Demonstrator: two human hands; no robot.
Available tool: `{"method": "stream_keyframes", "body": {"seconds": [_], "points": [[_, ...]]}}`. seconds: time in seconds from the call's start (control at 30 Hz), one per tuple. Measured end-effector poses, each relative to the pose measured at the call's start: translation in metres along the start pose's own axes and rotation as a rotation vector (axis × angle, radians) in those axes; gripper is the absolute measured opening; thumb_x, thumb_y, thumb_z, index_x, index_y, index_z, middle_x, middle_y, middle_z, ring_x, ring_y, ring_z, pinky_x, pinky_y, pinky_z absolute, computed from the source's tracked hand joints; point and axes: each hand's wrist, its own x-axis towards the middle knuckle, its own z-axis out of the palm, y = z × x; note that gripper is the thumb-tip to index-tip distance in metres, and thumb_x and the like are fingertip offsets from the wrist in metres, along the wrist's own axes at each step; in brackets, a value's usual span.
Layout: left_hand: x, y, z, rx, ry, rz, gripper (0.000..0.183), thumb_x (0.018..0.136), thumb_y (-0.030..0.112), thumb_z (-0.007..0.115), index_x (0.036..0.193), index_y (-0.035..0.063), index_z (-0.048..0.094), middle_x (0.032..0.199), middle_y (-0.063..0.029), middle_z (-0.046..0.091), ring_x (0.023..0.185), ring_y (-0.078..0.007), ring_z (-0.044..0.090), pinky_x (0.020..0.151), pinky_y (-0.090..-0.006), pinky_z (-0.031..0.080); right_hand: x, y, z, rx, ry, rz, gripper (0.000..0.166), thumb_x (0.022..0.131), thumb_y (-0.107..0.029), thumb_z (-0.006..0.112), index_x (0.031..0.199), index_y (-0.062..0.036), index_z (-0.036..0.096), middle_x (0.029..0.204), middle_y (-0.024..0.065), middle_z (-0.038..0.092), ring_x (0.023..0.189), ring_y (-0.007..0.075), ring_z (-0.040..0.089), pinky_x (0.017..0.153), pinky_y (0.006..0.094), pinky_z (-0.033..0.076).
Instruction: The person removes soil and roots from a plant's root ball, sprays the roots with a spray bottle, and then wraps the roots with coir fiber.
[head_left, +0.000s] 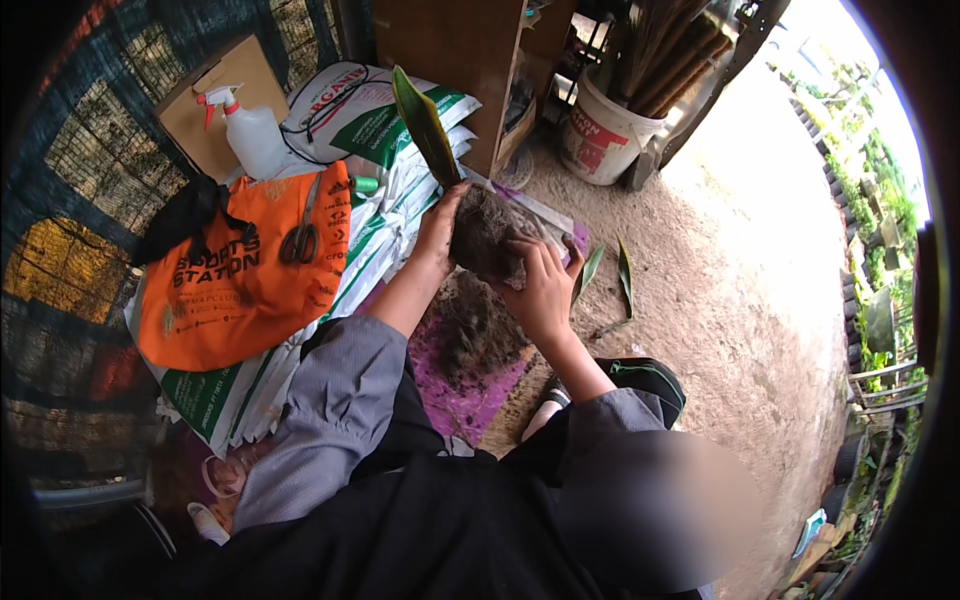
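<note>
A snake plant leaf stands upright from a dark, soil-covered root ball. My left hand grips the clump on its left side, close to the base of the leaf. On its lower right side, the fingers of my right hand curl against the soil, with one finger raised away from it. Below both hands, a heap of loose dark soil and roots lies on a purple sheet. Two cut or loose snake plant leaves rest on the ground to the right.
At left, stacked white-and-green sacks carry an orange fabric bag, scissors, a green thread spool and a spray bottle. Behind stand a cardboard box, a brown cabinet and a white bucket with brooms.
</note>
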Motion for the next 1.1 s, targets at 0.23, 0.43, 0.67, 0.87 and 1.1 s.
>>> {"method": "stream_keyframes", "body": {"seconds": [0.23, 0.43, 0.67, 0.87, 1.1], "points": [[-0.019, 0.006, 0.019, 0.216, 0.003, 0.149, 0.030, 0.080, 0.022, 0.058, 0.101, 0.0005, 0.057, 0.093, -0.0059, 0.060, 0.081, -0.0143, 0.059, 0.074, -0.0276, 0.048, 0.004, 0.011, -0.004, 0.051, -0.037, -0.172, 0.057, 0.062, -0.022, 0.070, 0.114, -0.0121, 0.050, 0.125, 0.0091, 0.044, 0.113, 0.0275, 0.043, 0.096, 0.0450, 0.028], [-0.015, 0.008, 0.009, 0.376, -0.076, 0.273, 0.042, 0.078, 0.026, 0.062, 0.109, -0.0012, 0.052, 0.101, -0.0081, 0.057, 0.092, -0.0159, 0.055, 0.083, -0.0291, 0.043, -0.003, 0.021, 0.011, 0.236, 0.046, -0.128, 0.057, 0.059, -0.013, 0.073, 0.109, -0.0036, 0.047, 0.125, 0.0156, 0.043, 0.114, 0.0332, 0.043, 0.094, 0.0427, 0.034], [-0.036, 0.048, 0.036, 0.325, -0.578, 0.209, 0.058, 0.077, 0.037, 0.055, 0.117, -0.0035, 0.043, 0.111, -0.0156, 0.052, 0.102, -0.0244, 0.053, 0.090, -0.0349, 0.042, -0.006, 0.006, -0.017, 0.366, 0.047, -0.193, 0.061, 0.064, -0.009, 0.071, 0.118, -0.0032, 0.044, 0.124, 0.0223, 0.041, 0.113, 0.0375, 0.042, 0.092, 0.0393, 0.038], [-0.015, 0.028, 0.004, 0.039, -0.526, -0.067, 0.042, 0.078, 0.026, 0.054, 0.108, -0.0027, 0.049, 0.104, -0.0167, 0.056, 0.095, -0.0261, 0.057, 0.086, -0.0371, 0.046, -0.006, -0.001, -0.006, 0.422, -0.009, -0.070, 0.062, 0.066, -0.007, 0.067, 0.121, -0.0028, 0.041, 0.124, 0.0232, 0.039, 0.113, 0.0376, 0.042, 0.091, 0.0374, 0.039], [-0.019, 0.006, 0.014, -0.083, -0.252, -0.034, 0.029, 0.084, 0.027, 0.050, 0.104, 0.0066, 0.055, 0.102, -0.0047, 0.059, 0.094, -0.0159, 0.055, 0.084, -0.0310, 0.043, -0.003, 0.013, 0.007, 0.416, 0.016, 0.096, 0.084, 0.060, -0.014, 0.072, 0.129, -0.0013, 0.026, 0.123, 0.0217, 0.040, 0.114, 0.0374, 0.040, 0.095, 0.0390, 0.035]]}}
